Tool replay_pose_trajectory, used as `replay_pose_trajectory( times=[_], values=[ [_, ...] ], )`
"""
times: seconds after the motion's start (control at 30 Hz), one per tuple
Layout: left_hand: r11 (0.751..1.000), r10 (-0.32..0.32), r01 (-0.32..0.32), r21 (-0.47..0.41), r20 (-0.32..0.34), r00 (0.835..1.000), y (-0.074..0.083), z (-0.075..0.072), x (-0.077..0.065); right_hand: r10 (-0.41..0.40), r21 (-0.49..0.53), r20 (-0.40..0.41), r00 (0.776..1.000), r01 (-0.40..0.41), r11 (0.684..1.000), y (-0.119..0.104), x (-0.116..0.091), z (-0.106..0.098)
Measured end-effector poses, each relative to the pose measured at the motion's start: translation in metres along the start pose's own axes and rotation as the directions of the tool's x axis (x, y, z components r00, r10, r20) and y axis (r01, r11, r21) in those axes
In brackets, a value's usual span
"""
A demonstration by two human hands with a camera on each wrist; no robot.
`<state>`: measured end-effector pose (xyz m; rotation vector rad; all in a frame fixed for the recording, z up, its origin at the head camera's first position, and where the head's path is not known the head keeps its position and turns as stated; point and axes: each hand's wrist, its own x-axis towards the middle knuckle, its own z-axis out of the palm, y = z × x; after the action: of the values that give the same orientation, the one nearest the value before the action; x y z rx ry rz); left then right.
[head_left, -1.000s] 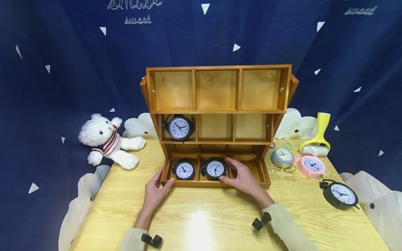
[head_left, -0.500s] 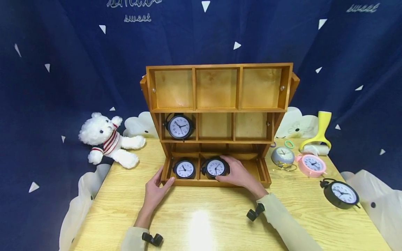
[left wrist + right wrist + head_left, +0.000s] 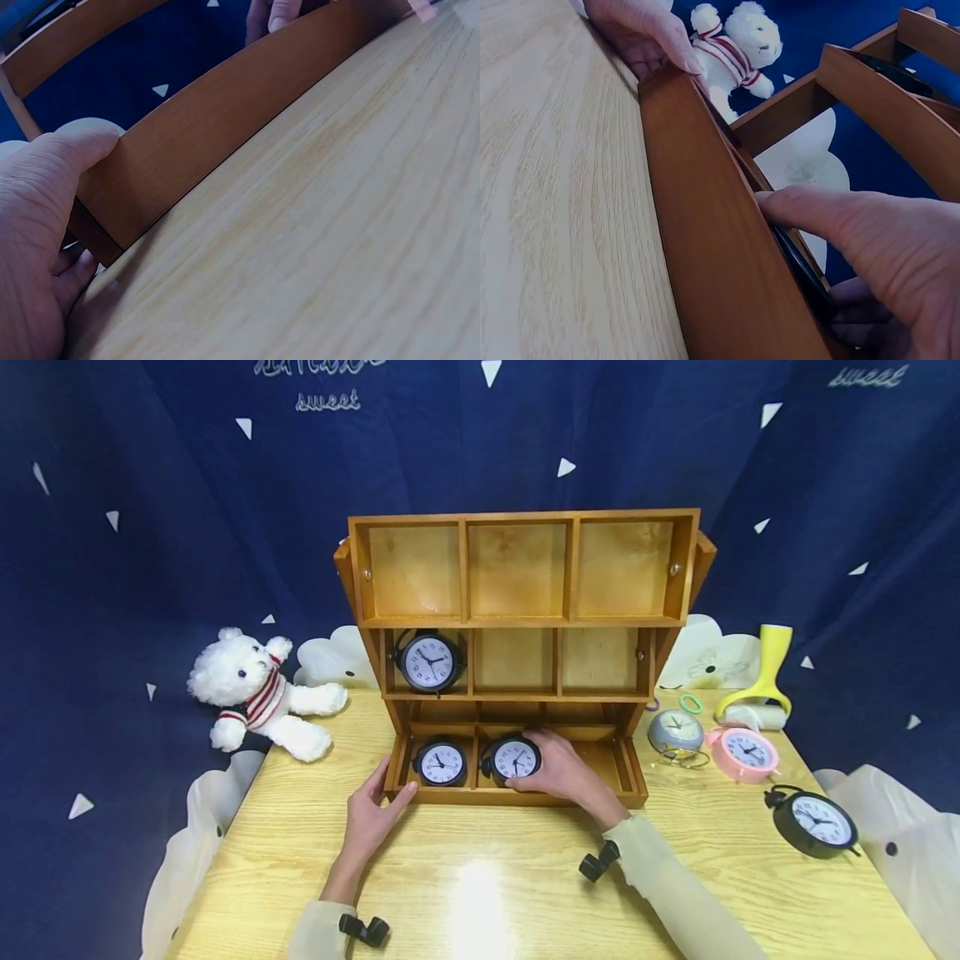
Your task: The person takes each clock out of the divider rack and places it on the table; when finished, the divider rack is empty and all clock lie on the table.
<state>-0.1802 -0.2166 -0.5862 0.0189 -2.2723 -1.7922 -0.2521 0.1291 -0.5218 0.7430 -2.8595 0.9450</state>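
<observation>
A three-tier wooden shelf (image 3: 517, 798) stands on the table. At its bottom left corner, my left hand (image 3: 369, 818) grips the wood, thumb over the front rail (image 3: 202, 135) and fingers along the side. My right hand (image 3: 561, 770) holds a black alarm clock (image 3: 516, 760) by its right side, thumb near the front rail and fingers behind. That clock lies face up in the bottom tier's middle compartment; in the right wrist view only its dark edge (image 3: 804, 274) shows. Another black alarm clock (image 3: 441, 765) is in the bottom left compartment, and a third black clock (image 3: 429, 662) sits in the middle tier's left compartment.
Right of the shelf are a grey clock (image 3: 677, 732), a pink alarm clock (image 3: 745, 753), another black alarm clock (image 3: 816, 823), a yellow-handled roller (image 3: 763, 672) and a green ring (image 3: 691, 703). A white teddy bear (image 3: 243, 672) sits at the left, before a blue curtain (image 3: 187, 527).
My right hand has moved left from the middle clock's right edge, closing further round it. The clock has barely shifted, and my left hand has stayed at the shelf corner.
</observation>
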Motion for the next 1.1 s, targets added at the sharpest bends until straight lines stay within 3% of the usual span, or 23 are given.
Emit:
replay_pose_trajectory(
  times=[0.2, 0.43, 0.6, 0.73, 0.83, 1.1],
  values=[
    [1.0, -0.024, 0.024, -0.003, 0.001, 1.0, 0.003, 0.001, 0.0, -0.001, -0.043, -0.019, 1.0, 0.0, 0.999, 0.003, 0.001, 0.002],
    [1.0, -0.019, 0.019, 0.006, 0.011, 1.0, 0.037, 0.0, -0.008, -0.062, -0.078, -0.092, 0.994, 0.055, 0.995, 0.008, 0.001, 0.007],
    [0.999, -0.02, 0.02, 0.04, 0.005, 1.0, 0.038, 0.002, -0.009, -0.094, -0.094, -0.139, 0.986, 0.082, 0.992, 0.013, 0.003, 0.012],
    [1.0, -0.021, 0.021, 0.018, 0.009, 1.0, 0.04, 0.0, -0.01, -0.131, -0.098, -0.167, 0.977, 0.116, 0.988, 0.016, 0.003, 0.014],
    [1.0, -0.018, 0.018, 0.015, 0.018, 1.0, 0.039, -0.001, -0.009, -0.146, -0.076, -0.188, 0.971, 0.134, 0.988, 0.017, 0.002, 0.014],
    [1.0, -0.029, 0.029, 0.005, -0.005, 1.0, 0.005, 0.0, 0.0, -0.158, 0.005, -0.291, 0.944, 0.167, 0.986, 0.016, 0.002, 0.012]
  ],
)
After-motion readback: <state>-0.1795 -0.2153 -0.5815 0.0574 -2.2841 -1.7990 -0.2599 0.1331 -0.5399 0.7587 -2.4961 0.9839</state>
